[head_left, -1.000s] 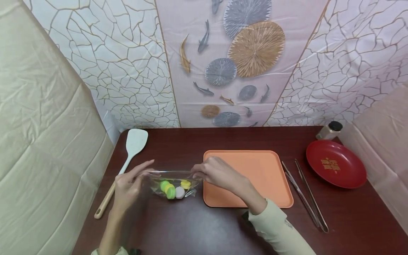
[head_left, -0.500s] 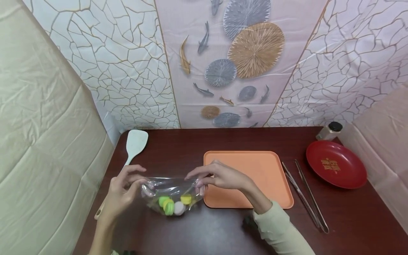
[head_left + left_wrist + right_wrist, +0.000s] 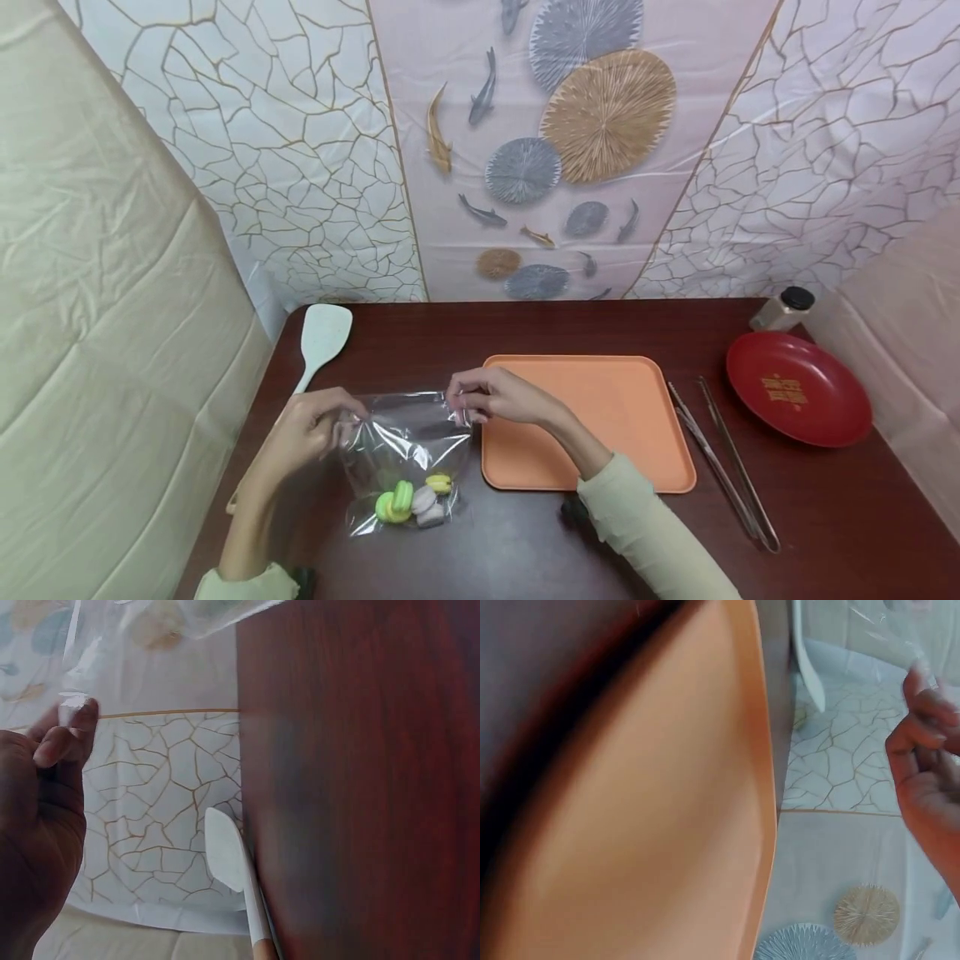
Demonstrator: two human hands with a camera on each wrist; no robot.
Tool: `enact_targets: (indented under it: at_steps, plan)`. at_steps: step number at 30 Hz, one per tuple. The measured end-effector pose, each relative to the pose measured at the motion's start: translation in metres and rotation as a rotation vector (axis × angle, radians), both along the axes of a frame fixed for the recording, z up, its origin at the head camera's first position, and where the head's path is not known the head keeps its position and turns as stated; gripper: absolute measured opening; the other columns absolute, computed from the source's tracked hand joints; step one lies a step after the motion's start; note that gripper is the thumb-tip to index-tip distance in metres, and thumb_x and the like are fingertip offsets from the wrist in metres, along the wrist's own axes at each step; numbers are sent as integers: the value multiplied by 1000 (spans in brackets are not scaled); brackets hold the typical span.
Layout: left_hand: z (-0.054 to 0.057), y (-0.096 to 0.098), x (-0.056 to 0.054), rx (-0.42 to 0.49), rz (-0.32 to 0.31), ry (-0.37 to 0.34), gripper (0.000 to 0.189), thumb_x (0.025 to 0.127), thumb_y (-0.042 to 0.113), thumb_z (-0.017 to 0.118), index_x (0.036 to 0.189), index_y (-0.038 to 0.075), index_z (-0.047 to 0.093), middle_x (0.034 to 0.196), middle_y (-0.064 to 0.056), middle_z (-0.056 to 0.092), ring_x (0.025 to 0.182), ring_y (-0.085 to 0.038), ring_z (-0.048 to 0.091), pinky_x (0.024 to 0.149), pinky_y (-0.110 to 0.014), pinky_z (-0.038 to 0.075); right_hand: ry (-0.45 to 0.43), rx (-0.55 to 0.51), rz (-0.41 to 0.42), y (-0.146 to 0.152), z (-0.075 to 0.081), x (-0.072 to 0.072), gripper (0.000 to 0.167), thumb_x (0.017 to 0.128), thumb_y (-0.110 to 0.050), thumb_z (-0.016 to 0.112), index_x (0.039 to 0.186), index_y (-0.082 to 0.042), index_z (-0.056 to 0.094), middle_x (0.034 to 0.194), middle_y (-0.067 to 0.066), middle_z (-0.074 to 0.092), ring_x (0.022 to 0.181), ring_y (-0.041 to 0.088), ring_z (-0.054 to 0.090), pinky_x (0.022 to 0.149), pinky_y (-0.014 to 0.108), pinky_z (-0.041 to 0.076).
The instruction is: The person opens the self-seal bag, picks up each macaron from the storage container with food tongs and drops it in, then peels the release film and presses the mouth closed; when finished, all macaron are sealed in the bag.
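Note:
A clear plastic bag [image 3: 408, 437] hangs between both hands, its top edge stretched across. Inside, along its bottom, lie several macarons [image 3: 402, 497] in green, yellow and pale lilac-grey. My left hand [image 3: 303, 433] pinches the bag's upper left corner; in the left wrist view the same hand [image 3: 49, 787] has thumb and fingers on the film. At the upper right corner my right hand [image 3: 502, 396] pinches the other side, near the orange tray's left edge. The right wrist view shows that hand [image 3: 930, 757] at the bag's film.
An orange tray [image 3: 592, 425] lies right of the bag. Beyond it are metal tongs [image 3: 723, 467], a red plate [image 3: 798, 387] and a black-lidded jar [image 3: 783, 308]. A white spatula [image 3: 324, 333] lies at the left, its handle partly behind the left forearm.
The bag has tipped from lying foreshortened to hanging more upright, so more of its front shows. The macarons have slid to its bottom, nearer the person. Both hands keep their grip.

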State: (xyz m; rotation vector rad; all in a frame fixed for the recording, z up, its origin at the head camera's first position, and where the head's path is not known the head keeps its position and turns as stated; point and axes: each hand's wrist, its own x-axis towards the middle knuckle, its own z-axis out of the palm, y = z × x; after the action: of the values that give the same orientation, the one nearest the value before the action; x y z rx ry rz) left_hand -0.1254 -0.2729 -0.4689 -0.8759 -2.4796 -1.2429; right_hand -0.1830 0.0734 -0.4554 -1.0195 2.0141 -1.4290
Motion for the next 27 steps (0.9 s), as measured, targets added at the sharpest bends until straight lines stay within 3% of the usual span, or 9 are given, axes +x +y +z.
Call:
enact_targets:
  at_steps: [2,5,8,11,15,18,20,23,27]
  plan:
    - [-1,1,-8,-31,28,-60,54,89,-29,46,101,11,81,84,0,75,49,4,51,42,-16,43,51,49,-75,-2,-2,-9,18,111,2,56,110,0,73,74,4,66,62,40,58,58,23,45]
    - [-4,4,-20,-108,72,-106,40,97,-22,53,111,4,80,93,-5,77,63,-3,61,55,-21,53,119,122,-208,-6,-7,-21,18,110,2,59,112,-1,76,71,6,66,66,49,63,56,18,43]
    - [-9,7,-29,-193,92,-124,23,105,-9,62,118,0,78,106,-10,80,87,-18,75,79,-35,63,168,191,-291,-11,-12,-30,17,107,4,63,105,0,79,74,13,72,62,40,67,54,16,43]
    - [-24,6,-40,-222,73,-123,20,109,4,64,124,-1,77,118,-14,79,112,-34,76,96,-52,62,235,254,-319,-14,-17,-35,20,103,7,65,98,-1,82,77,14,76,57,22,63,54,16,42]
    - [-76,-10,-68,-205,43,-113,28,113,22,62,135,8,74,132,-14,76,127,-35,71,106,-52,58,347,353,-374,-18,-22,-40,23,98,10,65,94,-4,83,78,7,79,65,6,59,63,20,47]
    - [-119,-24,-92,-244,45,-121,35,114,31,61,144,16,71,139,-11,73,133,-31,68,111,-52,56,398,430,-399,-21,-26,-43,25,96,11,64,93,-5,83,78,5,79,72,10,63,74,27,54]
    - [-136,-28,-102,-288,45,-144,39,114,31,62,149,17,67,143,-11,72,134,-34,67,111,-58,55,437,475,-401,-23,-29,-45,24,95,11,66,93,-6,83,80,4,80,78,15,64,79,32,57]
    - [-142,-28,-104,-323,35,-167,43,112,25,64,154,14,63,146,-13,71,133,-37,66,110,-63,54,531,520,-384,-25,-31,-47,23,92,10,70,90,-8,85,85,2,81,82,22,62,82,39,58]
    - [-122,-15,-87,-325,21,-160,44,110,16,65,154,7,63,146,-19,69,132,-42,65,111,-60,53,635,554,-353,-28,-35,-49,24,89,9,73,83,-11,84,84,1,81,82,25,59,79,42,54]
